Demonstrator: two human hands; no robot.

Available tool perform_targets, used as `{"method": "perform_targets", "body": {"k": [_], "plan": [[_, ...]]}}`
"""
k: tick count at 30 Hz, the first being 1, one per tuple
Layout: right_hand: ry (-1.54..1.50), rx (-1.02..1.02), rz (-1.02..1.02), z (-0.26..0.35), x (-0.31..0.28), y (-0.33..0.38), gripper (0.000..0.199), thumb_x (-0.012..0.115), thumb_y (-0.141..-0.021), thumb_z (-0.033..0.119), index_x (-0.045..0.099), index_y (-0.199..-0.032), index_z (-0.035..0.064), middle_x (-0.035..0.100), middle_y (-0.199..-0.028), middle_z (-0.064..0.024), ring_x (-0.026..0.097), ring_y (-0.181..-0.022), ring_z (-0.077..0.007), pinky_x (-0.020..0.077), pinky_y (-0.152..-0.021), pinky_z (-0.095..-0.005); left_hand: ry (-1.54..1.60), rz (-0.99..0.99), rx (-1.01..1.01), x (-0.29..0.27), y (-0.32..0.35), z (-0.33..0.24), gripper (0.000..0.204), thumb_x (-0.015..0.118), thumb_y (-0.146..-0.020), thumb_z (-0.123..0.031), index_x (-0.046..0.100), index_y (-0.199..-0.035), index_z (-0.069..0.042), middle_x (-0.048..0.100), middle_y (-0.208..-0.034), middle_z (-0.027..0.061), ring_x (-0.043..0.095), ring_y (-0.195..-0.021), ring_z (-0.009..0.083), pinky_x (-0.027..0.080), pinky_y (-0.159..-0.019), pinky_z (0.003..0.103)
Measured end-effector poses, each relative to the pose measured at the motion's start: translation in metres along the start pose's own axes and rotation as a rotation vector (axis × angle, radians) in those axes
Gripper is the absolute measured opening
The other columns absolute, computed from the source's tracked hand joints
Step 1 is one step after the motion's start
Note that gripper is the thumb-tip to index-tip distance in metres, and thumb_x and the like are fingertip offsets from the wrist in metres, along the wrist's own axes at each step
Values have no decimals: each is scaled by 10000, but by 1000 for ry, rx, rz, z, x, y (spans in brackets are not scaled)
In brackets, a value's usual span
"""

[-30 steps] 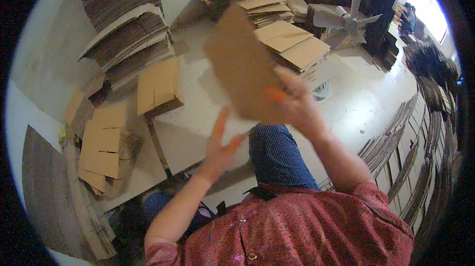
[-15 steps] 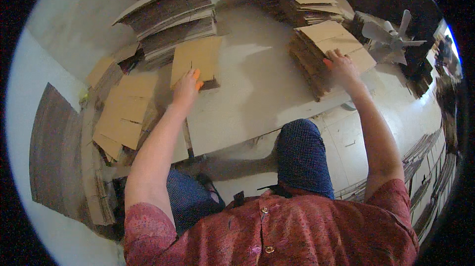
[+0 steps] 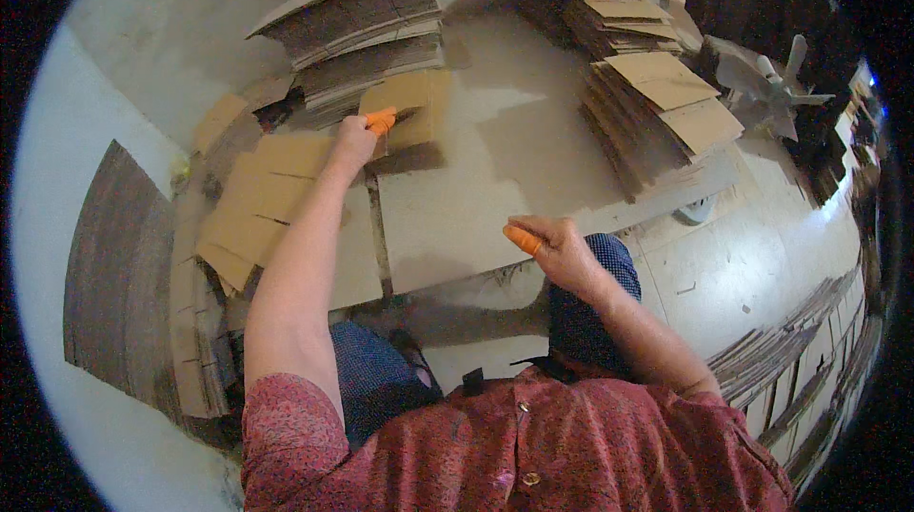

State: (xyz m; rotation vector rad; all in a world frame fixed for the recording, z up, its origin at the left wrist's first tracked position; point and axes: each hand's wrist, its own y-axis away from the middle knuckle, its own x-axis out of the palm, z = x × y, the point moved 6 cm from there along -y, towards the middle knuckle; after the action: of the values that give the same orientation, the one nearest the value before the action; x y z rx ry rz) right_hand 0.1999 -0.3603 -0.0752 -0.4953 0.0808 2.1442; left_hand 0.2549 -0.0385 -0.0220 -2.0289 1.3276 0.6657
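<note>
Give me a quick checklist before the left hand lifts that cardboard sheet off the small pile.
1. Left hand on the top flat brown cardboard sheet: ok, fingertips touch its edge.
2. Grip closed around the sheet: cannot tell.
3. Right hand free: ok, holds nothing, loosely curled over the pale work board.
4. Orange finger cots on: ok.
5. Tall stack of folded brown cardboard sheets on the right standing: ok.

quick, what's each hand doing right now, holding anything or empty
Left hand: reaching out, fingers on the top cardboard sheet of a small stack; firm grip cannot be told.
Right hand: loosely curled, empty, above the work surface.
</note>
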Motion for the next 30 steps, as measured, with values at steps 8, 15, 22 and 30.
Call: {"method": "perform_targets", "body": {"k": [8, 15, 22, 30], "plan": [[-1135, 364, 64, -29, 14, -3, 397, 508, -893, 264, 465, -1180, -6, 581, -1080, -154, 600, -926, -240, 495, -762, -350, -284, -58, 926, 58, 139, -89, 290, 513, -833, -67, 589, -1112, -70, 589, -1118, 109, 563, -1030, 250, 434, -911, 331], [-838, 304, -238, -33, -2, 13, 249, 569, -846, 137, 564, -1052, -3, 609, -982, -82, 570, -848, -173, 448, -742, -286, -463, -59, 491, 18, 170, -55, 516, 657, -739, -350, 551, -1130, -31, 361, -1346, 153, 345, -1228, 341, 308, -994, 461], [-481, -17, -213, -15, -5, 19, 197, 597, -825, 91, 604, -999, -1, 618, -960, -47, 558, -883, -145, 428, -786, -271, -1043, -5, -193, -100, 131, 25, 382, 644, -758, -243, 567, -1034, 10, 556, -1006, 165, 551, -913, 330, 455, -732, 422], [-452, -418, -342, 81, -16, 33, 183, 601, -823, 51, 605, -996, -8, 607, -969, -41, 535, -869, -139, 417, -766, -263, -125, 133, -103, -18, 155, -42, 217, 561, -819, -186, 611, -873, 18, 628, -769, 138, 592, -696, 240, 456, -635, 362]]}}
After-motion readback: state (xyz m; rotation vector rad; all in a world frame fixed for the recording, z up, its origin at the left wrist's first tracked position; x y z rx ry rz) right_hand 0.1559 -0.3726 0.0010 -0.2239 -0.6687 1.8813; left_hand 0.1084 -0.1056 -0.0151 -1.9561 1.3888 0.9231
